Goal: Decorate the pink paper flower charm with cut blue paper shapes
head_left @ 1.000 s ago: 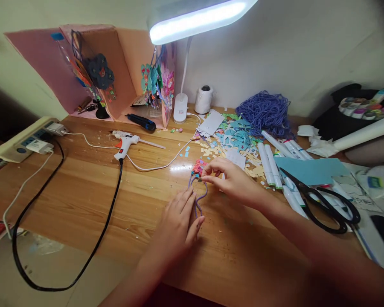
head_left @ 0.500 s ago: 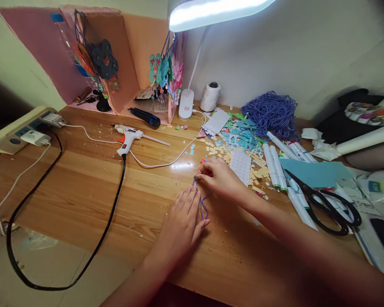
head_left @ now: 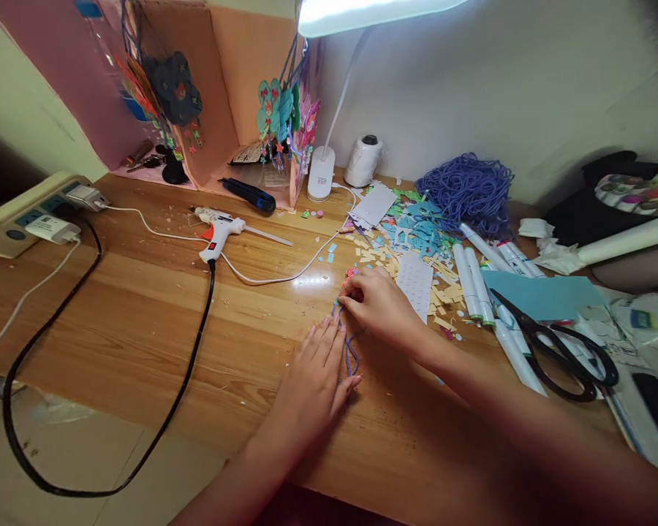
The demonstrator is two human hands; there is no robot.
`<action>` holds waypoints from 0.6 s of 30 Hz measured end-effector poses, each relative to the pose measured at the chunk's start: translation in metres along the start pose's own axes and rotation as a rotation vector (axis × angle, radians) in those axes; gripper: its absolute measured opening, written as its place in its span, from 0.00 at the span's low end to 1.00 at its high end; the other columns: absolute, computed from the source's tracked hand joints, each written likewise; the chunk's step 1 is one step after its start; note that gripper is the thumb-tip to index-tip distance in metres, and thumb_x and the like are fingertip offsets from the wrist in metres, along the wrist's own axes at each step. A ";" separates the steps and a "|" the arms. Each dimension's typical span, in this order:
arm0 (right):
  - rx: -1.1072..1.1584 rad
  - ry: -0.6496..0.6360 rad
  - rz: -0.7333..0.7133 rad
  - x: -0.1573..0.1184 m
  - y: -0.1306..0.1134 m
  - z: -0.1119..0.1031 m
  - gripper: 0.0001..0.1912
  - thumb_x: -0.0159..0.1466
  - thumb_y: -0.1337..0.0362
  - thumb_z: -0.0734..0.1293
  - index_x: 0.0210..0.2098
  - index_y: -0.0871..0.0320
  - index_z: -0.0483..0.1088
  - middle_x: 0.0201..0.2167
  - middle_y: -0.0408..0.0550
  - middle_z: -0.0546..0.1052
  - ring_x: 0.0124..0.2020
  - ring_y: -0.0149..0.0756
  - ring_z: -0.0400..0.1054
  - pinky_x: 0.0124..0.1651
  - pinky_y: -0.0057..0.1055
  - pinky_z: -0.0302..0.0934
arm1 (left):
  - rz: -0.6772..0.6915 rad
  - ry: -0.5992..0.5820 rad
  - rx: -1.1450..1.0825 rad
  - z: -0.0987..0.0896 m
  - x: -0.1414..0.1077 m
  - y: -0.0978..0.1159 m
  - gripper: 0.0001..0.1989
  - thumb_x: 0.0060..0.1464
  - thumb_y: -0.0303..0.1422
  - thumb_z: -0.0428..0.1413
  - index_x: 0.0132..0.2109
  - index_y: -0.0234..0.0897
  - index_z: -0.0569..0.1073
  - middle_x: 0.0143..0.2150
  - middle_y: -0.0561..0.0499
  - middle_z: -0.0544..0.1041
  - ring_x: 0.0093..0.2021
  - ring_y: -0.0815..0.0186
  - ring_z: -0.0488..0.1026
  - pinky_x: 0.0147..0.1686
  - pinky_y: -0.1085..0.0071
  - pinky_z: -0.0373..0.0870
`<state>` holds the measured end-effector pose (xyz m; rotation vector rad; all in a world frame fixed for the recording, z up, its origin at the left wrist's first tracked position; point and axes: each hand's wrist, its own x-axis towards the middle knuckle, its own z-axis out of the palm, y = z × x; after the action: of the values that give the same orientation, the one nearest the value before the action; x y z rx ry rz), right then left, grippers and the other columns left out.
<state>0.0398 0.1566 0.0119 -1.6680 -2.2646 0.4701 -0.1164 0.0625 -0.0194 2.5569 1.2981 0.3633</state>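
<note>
My left hand (head_left: 314, 365) lies flat on the wooden table with fingers stretched out and thumb apart, its fingertips pressing beside and over a thin purple cord (head_left: 352, 358). The cord runs in a loose loop to the right of the palm. Just beyond those fingertips, my right hand (head_left: 381, 303) pinches the cord's upper end between thumb and forefinger, where a small greenish bit shows. Part of a small red-pink piece (head_left: 351, 273) peeks out behind the right knuckles; the hand hides most of it.
A white glue gun (head_left: 219, 235) with a black cable lies left of the hands. Paper scraps (head_left: 417, 226), a purple cord heap (head_left: 466, 193), markers (head_left: 471, 285) and black scissors (head_left: 564, 351) crowd the right. A utility knife (head_left: 248, 195) and lit lamp (head_left: 373, 16) are at the back.
The view has tilted slightly downward, so the back of the table sits a little higher in the picture. Both hands keep nearly the same place and pose.
</note>
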 end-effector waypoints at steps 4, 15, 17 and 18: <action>-0.018 0.011 0.004 -0.002 -0.004 -0.001 0.06 0.58 0.72 0.66 0.25 0.59 0.70 0.29 0.50 0.73 0.38 0.43 0.61 0.40 0.35 0.55 | -0.006 -0.014 0.010 -0.001 0.000 0.001 0.29 0.64 0.39 0.43 0.64 0.22 0.53 0.67 0.34 0.54 0.66 0.52 0.52 0.60 0.52 0.61; 0.042 0.104 -0.087 -0.005 0.002 -0.008 0.04 0.60 0.70 0.67 0.30 0.58 0.74 0.29 0.48 0.72 0.37 0.41 0.62 0.41 0.36 0.57 | -0.026 -0.041 -0.006 -0.003 0.000 0.002 0.28 0.64 0.38 0.43 0.64 0.22 0.54 0.67 0.34 0.54 0.67 0.51 0.52 0.61 0.52 0.60; 0.013 0.071 -0.166 -0.009 0.003 -0.010 0.05 0.61 0.70 0.66 0.33 0.58 0.75 0.31 0.50 0.73 0.38 0.43 0.61 0.42 0.37 0.58 | -0.032 -0.043 -0.023 -0.004 0.000 0.002 0.28 0.64 0.38 0.43 0.64 0.22 0.53 0.67 0.34 0.54 0.67 0.52 0.51 0.61 0.53 0.59; 0.000 0.052 -0.203 -0.011 0.003 -0.009 0.06 0.61 0.70 0.66 0.33 0.58 0.76 0.32 0.51 0.73 0.38 0.43 0.61 0.42 0.37 0.58 | -0.034 -0.043 -0.035 -0.004 -0.001 0.002 0.28 0.64 0.38 0.43 0.65 0.23 0.53 0.67 0.34 0.53 0.67 0.53 0.50 0.62 0.53 0.58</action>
<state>0.0494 0.1481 0.0186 -1.4127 -2.3623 0.3744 -0.1163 0.0611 -0.0153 2.4964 1.3065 0.3201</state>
